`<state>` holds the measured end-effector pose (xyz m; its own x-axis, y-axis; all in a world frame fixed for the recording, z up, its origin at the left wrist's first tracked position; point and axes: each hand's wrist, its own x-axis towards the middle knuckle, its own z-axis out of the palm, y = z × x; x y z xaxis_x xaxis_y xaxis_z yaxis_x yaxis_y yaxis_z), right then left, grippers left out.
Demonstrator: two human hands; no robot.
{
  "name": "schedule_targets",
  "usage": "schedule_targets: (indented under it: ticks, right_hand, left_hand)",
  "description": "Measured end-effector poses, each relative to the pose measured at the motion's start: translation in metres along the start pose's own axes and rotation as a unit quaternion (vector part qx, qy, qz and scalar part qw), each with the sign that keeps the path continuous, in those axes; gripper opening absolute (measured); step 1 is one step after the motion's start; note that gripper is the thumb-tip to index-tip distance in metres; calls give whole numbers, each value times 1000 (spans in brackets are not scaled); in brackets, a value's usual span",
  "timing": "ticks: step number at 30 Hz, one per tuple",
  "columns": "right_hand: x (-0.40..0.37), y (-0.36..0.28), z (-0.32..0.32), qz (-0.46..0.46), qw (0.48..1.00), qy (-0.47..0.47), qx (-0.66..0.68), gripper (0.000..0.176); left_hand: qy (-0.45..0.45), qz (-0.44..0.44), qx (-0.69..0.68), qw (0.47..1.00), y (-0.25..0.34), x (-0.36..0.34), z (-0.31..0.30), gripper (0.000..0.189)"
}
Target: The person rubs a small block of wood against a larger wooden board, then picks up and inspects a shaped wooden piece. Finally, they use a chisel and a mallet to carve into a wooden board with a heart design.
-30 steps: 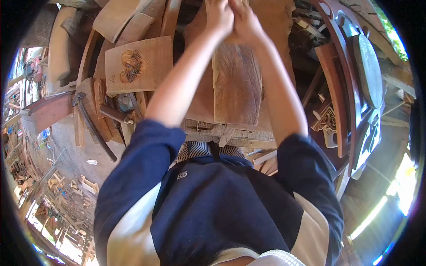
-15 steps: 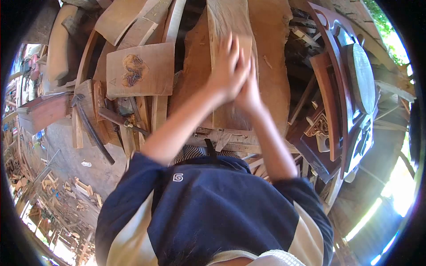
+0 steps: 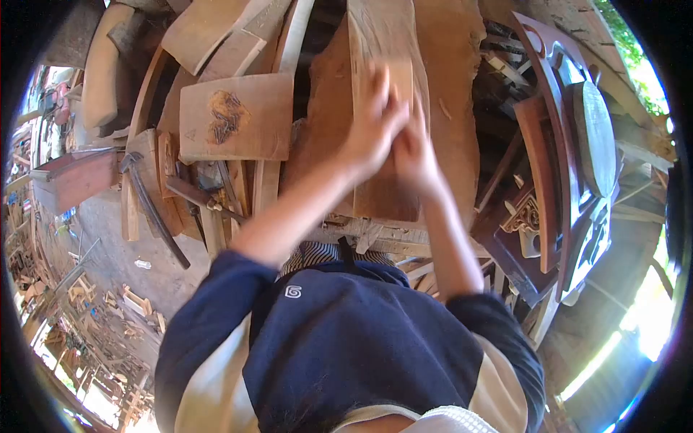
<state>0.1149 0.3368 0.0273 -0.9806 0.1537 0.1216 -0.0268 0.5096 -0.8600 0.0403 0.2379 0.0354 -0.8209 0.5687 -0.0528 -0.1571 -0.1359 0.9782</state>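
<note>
My left hand (image 3: 375, 130) and my right hand (image 3: 416, 151) are close together, both closed round a small light wooden block (image 3: 401, 72), partly hidden by the fingers and blurred. Beneath them lies a long wooden board (image 3: 382, 29), which runs away from me over a wider reddish-brown slab (image 3: 453, 144). The block is on the upper face of the long board.
To the left lie a squarish wooden piece with a dark knot (image 3: 195, 123), a hammer-like tool (image 3: 153, 206) and a reddish box (image 3: 79, 180). Curved dark wooden parts (image 3: 538, 173) and an oval panel (image 3: 595, 137) stand on the right.
Both hands and the surroundings appear slightly farther right and lower in the view. The hands remain on the block, with the fingers a little shifted.
</note>
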Motion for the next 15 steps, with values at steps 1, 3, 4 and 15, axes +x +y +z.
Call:
schedule_targets:
  ticks: [1, 3, 4, 15]
  right_hand:
    - [-42, -4, 3, -33, 999, -10, -27, 56]
    - [-102, -45, 8, 42, 999, -7, 25, 58]
    - [-124, -53, 13, 74, 996, -5, 45, 57]
    - [204, 89, -26, 149, 981, 31, 124, 39]
  left_hand:
    - [-7, -3, 79, 997, -1, -43, 5, 74]
    - [-15, -11, 151, 988, -9, -116, 15, 72]
    - [-15, 6, 179, 984, -6, -139, 18, 70]
    - [113, 68, 281, 951, -55, 250, -36, 62]
